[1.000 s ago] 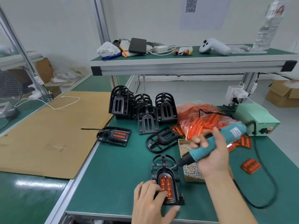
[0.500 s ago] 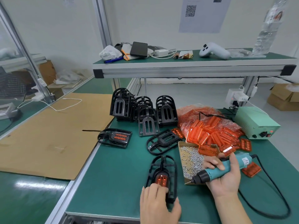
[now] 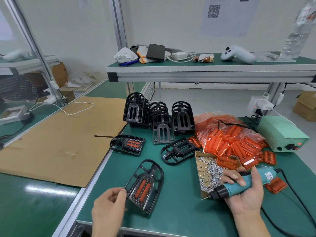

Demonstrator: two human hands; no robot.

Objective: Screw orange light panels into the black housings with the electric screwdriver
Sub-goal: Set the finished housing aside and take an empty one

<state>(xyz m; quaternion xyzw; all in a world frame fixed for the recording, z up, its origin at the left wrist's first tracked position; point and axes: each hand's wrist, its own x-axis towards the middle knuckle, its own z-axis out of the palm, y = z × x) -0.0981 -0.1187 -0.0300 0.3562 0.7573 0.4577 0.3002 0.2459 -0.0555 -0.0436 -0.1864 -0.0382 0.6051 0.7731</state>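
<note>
On a green-topped workbench (image 3: 179,211), a person is assembling lamp units, with stacked empty black housings (image 3: 159,115) standing at the back and a heap of orange light panels (image 3: 229,142) spilling from a bag beside a pale green power supply (image 3: 282,134). At the near edge, the left hand (image 3: 109,209) is pinching the corner of a black housing (image 3: 145,185) already fitted with an orange panel, tilting it off the mat. One more fitted housing (image 3: 128,145) is lying to the left, well apart. The right hand (image 3: 246,192) is curling round the teal electric screwdriver (image 3: 239,183), its bit pointing left just beside a cardboard tray of screws (image 3: 208,171). Judging by the turned-up unit, the person appears to be checking or setting it aside; doing this well likely means confirming the panel is sitting flush before parking it clear of the screws.
</note>
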